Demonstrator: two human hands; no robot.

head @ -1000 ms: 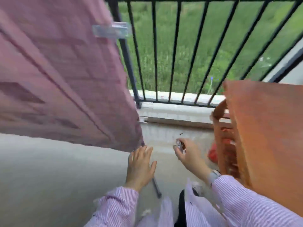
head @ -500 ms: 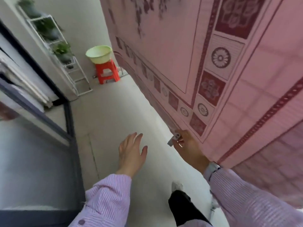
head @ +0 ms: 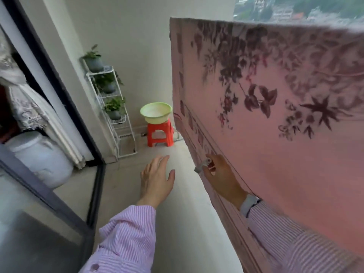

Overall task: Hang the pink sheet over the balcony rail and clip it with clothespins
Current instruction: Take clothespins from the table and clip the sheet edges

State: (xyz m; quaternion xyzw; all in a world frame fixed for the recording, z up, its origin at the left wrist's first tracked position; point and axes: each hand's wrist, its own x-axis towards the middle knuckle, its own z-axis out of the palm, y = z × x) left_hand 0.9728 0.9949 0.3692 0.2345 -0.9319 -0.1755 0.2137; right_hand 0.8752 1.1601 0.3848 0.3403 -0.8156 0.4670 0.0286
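Observation:
The pink sheet [head: 275, 154] with dark leaf prints hangs down over the balcony rail on the right; the rail itself is hidden under it. In front of the sheet's lower border, my right hand [head: 220, 176] pinches a pale clothespin [head: 202, 165]. My left hand [head: 156, 178] hovers over the floor with its fingers straight, holding nothing, a little left of the right hand.
A green basin [head: 155, 113] sits on a red stool [head: 159, 134] at the far end of the balcony. A white plant rack [head: 116, 107] with potted plants stands against the wall. On the left are a dark sliding door frame [head: 59, 89] and a white jar [head: 39, 156].
The view has swung left from the bare railing to look along the balcony. Both hands kept their poses; the right hand holds the clothespin throughout.

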